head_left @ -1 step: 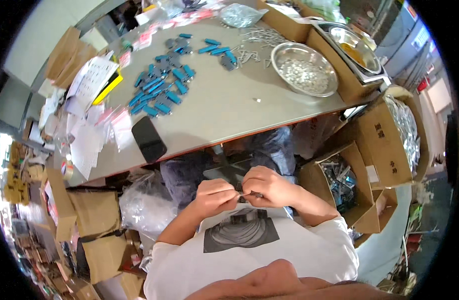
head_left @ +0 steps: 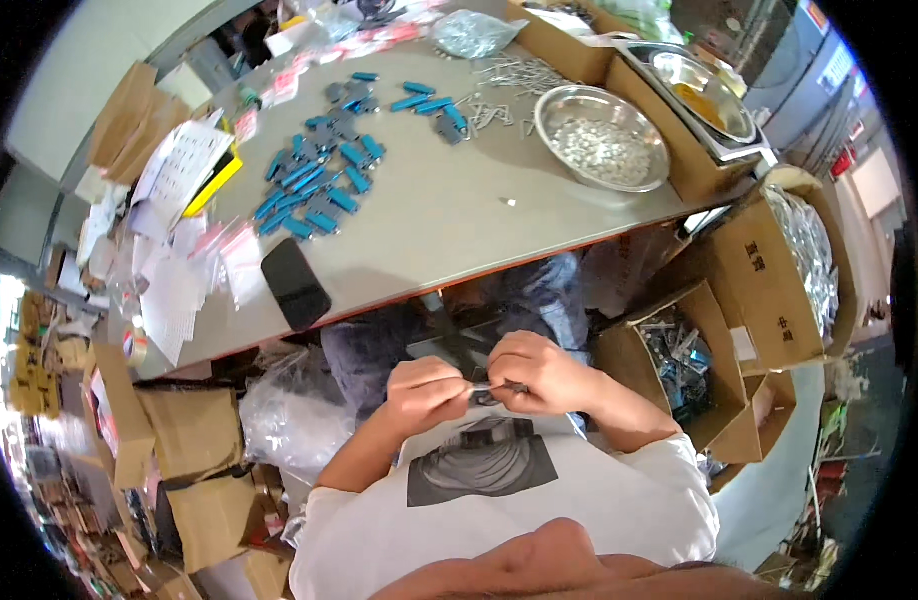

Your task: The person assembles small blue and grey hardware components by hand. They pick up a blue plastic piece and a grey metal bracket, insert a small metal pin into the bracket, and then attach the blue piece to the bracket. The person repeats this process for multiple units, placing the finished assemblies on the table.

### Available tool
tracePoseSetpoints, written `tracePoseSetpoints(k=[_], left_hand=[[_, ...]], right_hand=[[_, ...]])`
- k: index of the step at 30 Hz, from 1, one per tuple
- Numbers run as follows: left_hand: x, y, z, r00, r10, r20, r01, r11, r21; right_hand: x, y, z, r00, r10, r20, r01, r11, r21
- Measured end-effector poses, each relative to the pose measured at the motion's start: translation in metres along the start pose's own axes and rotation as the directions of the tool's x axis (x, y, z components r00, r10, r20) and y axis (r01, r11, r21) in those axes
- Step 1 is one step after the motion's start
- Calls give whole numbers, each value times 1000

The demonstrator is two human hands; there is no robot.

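Above my lap, just off the table's front edge, my two hands meet at chest height. My left hand (head_left: 425, 393) is closed, its thumb and fingers pinching one end of a small thin grey metal piece (head_left: 483, 387). The other end is pinched by my right hand (head_left: 539, 372), whose fingers are curled over it. Most of the piece is hidden by the fingers, so its exact kind cannot be made out. On the table ahead lie blue-and-grey flat metal parts (head_left: 324, 200) in a loose heap, with a few more (head_left: 434, 105) beside it.
A steel bowl (head_left: 651, 178) of small whitish pieces stands at the right, near thin metal rods (head_left: 519, 72). A black phone (head_left: 296, 284) lies at the front edge, papers (head_left: 169, 290) left of it. Cardboard boxes (head_left: 619, 345) with metal parts stand right of my legs; a plastic bag (head_left: 294, 415) lies left.
My hands have drawn slightly apart, showing a little more of the metal piece between them. The table and its contents have shifted slightly in the view.
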State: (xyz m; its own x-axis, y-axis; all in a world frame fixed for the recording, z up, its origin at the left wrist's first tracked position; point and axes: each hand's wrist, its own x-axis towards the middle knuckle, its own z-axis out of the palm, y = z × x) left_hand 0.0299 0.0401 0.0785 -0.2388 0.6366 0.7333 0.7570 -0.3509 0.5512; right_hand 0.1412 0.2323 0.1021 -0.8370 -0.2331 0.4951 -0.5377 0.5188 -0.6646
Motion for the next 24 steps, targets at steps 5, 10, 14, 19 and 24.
tracePoseSetpoints(k=[5, 10, 14, 19, 24], left_hand=[[2, -8, 22, 978, -178, -107, 173, 983, -53], [8, -15, 23, 886, -452, -101, 446, 892, -72], [9, -34, -18, 835, -492, -245, 530, 839, 123], [-27, -88, -112, 786, -353, -507, 607, 598, 524], [-84, -137, -190, 712, -395, -581, 691, 249, 679]], right_hand=[[-31, 2, -23, 983, 152, -102, -153, 988, 2], [-81, 5, -61, 814, 481, -325, -558, 803, -210], [-127, -12, -107, 541, 643, -542, -841, 427, -332], [-140, 1, -110, 616, 568, -546, -772, 571, -278], [-79, -5, -141, 852, 151, -502, -229, 969, -97]])
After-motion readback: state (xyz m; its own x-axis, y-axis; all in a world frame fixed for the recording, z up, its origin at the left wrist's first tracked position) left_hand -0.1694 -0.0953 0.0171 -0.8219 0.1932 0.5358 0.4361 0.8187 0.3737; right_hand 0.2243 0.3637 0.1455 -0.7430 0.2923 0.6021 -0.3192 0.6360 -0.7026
